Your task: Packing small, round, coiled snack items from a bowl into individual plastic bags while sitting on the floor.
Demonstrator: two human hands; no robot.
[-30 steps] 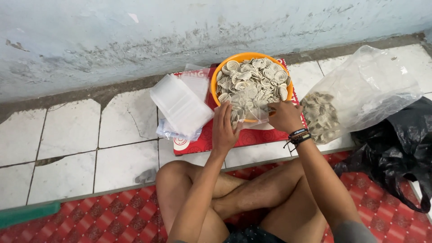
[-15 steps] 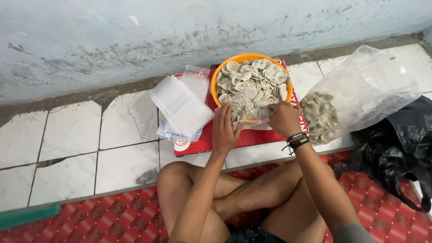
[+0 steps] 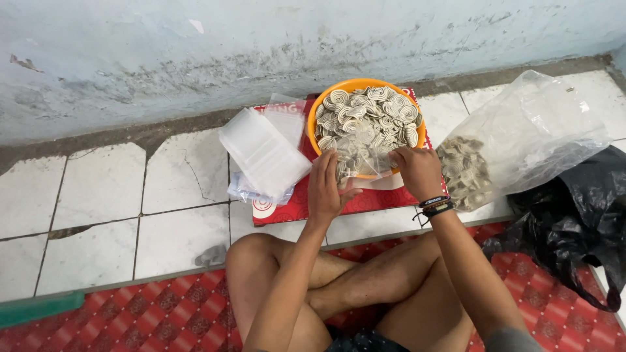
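Now | left hand, right hand: grips clamped on small clear bag | forearms angled forward

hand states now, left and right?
Left hand: closed on the small clear bag of spiral crackers.
Right hand: gripping the same bag's other side.

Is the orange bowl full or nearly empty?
Full. The orange bowl is heaped above its rim with pale spiral crackers, which hide its bottom.
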